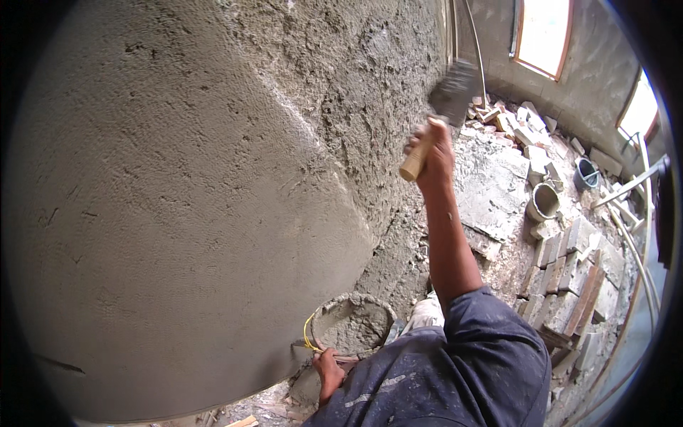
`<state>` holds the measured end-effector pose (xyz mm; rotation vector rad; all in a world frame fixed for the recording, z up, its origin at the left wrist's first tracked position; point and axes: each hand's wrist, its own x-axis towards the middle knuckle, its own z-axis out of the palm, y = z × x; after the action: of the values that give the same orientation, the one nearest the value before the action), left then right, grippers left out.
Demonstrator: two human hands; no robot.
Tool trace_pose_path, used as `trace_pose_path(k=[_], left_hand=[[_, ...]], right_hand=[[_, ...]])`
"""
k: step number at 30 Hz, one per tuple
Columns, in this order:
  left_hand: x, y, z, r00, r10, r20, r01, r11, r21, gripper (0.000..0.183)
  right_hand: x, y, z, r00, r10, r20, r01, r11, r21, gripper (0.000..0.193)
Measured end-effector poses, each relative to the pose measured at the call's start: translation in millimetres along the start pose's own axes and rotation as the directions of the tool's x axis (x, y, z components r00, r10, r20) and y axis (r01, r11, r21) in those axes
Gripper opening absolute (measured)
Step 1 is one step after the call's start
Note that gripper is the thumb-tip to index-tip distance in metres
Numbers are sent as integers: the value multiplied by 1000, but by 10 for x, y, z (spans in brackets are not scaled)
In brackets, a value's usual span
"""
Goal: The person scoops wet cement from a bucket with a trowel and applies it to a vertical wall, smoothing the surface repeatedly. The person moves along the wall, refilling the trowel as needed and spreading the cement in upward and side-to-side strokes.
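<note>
My right hand (435,148) wraps tight around the trowel (455,94) beside the far rough wall (341,92), my left hand (329,371) is at the near bucket (393,313), grip unclear, so I'm likely plastering and next need a firm swing.

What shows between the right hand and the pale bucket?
In the head view, a flat mortar-smeared sheet shows between the right hand and the pale bucket.

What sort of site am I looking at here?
Probably a room in a building under construction or renovation: the near wall is part smooth, part rough mortar, a bucket of mortar-like mix sits at its foot, and blocks are stacked on the right.
</note>
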<state>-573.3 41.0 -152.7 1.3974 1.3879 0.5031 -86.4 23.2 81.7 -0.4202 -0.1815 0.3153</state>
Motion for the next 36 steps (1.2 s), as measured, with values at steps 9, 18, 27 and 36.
trace_pose_path(k=[9,18,27,36], left_hand=[[134,397,-56,957,-266,-120,201,899,-390,11],[-18,406,-12,943,-308,-125,253,909,-331,14],[-223,436,-14,918,-374,-129,295,864,-407,21],[-229,552,90,913,-385,-136,297,855,-426,16]], right_hand=[[-209,517,-508,540,-835,-106,529,435,-728,26],[-1920,1711,-1277,944,299,-142,-295,566,-770,33],[-937,2246,-9,788,608,-98,-558,772,304,18],[-1032,1343,458,820,560,122,-558,828,-54,20]])
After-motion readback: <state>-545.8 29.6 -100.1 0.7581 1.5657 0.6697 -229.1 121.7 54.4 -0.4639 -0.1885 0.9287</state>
